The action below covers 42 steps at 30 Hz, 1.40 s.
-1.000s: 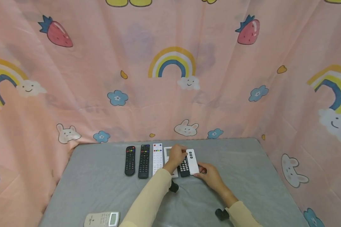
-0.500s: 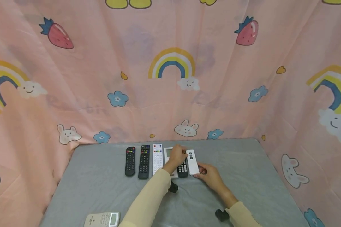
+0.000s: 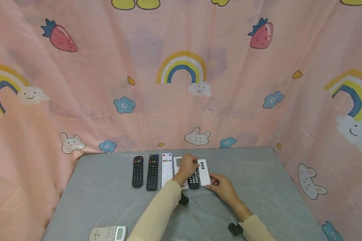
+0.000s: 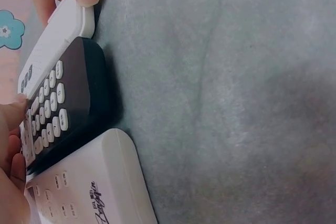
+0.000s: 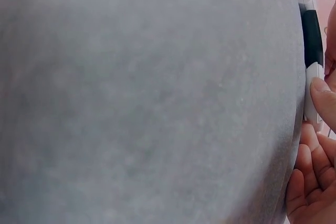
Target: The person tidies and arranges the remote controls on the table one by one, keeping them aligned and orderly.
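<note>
A small white remote control (image 3: 203,174) with a few dark buttons lies at the right end of a row. My right hand (image 3: 224,189) pinches its near end, thumb (image 5: 323,95) at the end edge and fingers along the right side. Just left of it is a black remote control (image 4: 79,87) with white keys. My left hand (image 3: 187,168) holds this one by its far end, thumb and curled fingers on either side. Under the left hand and wrist lies a white remote with a screen (image 4: 110,177), partly hidden in the head view.
Further left in the row lie a long white remote (image 3: 167,167) and two black remotes (image 3: 152,172), (image 3: 137,171). A beige remote with a screen (image 3: 108,233) lies at the front left of the grey-covered table (image 3: 259,187). A pink printed curtain (image 3: 235,110) hangs behind.
The black remote with white keys has shifted slightly left and straightened, widening the gap to the small white remote. Both hands stay almost in place.
</note>
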Motion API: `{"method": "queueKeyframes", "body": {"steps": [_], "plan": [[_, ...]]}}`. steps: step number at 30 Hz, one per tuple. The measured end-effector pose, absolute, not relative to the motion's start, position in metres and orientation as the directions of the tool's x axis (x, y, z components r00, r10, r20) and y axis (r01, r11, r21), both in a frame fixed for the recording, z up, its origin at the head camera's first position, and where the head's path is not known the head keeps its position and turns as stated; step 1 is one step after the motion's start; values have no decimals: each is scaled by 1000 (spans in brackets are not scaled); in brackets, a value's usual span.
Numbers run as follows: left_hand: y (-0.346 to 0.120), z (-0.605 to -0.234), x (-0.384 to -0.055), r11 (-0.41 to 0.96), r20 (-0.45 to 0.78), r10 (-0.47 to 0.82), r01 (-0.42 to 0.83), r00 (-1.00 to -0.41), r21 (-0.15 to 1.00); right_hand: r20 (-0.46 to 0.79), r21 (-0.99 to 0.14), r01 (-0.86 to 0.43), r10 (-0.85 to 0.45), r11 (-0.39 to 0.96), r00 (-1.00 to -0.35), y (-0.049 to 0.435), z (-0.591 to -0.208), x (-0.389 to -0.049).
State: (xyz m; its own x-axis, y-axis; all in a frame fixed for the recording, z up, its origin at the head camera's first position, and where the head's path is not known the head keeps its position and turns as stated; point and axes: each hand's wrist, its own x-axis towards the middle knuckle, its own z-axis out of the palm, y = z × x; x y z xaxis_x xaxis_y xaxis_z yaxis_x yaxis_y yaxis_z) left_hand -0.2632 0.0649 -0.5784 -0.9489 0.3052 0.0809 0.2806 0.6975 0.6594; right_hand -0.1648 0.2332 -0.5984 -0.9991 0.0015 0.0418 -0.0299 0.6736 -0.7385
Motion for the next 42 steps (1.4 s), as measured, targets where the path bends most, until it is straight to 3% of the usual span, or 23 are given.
{"method": "queueKeyframes", "body": {"steps": [12, 21, 27, 34, 42], "plan": [[55, -576, -266, 593, 82, 302, 255, -950, 764, 55, -759, -27, 23, 651, -998, 238, -589, -164], [-4, -545, -254, 432, 161, 319, 295, -934, 852, 168, -778, -109, 38, 619, -985, 213, -556, -157], [-73, -527, -215, 371, 193, 271, 288, -943, 883, 199, -826, -207, -73, 524, -977, 171, -551, -144], [-160, -524, -154, 411, 147, 38, 149, -988, 899, 145, -848, -257, -265, 464, -953, 118, -552, -138], [-231, -546, -87, 542, 191, -205, 51, -960, 839, 90, -818, -362, -522, 447, -848, 54, -563, -133]]}}
